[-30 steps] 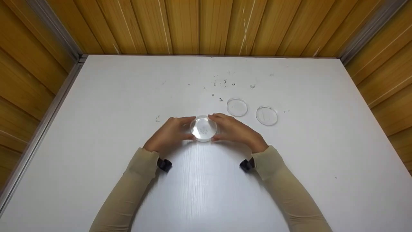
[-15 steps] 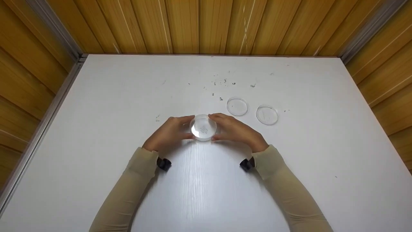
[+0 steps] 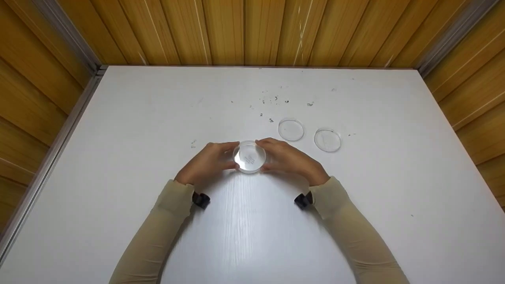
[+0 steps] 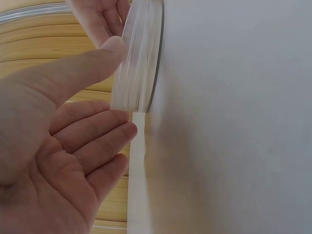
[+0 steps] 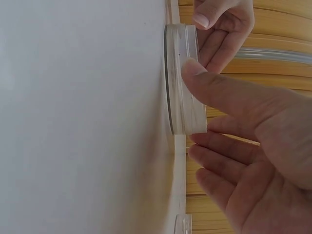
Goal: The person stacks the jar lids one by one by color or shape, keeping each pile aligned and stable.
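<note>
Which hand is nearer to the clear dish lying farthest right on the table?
Right. The right hand is left of and below that dish in the head view; the left hand is farther left, across the clear round object both hold.

Dishes are clear, the tabletop white, sleeves beige, panels wood-grained yellow-brown.

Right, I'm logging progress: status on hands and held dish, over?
Left hand and right hand pinch clear round dish on table. Shallow dish, second shallow dish beyond right hand. No obstruction seen.
</note>
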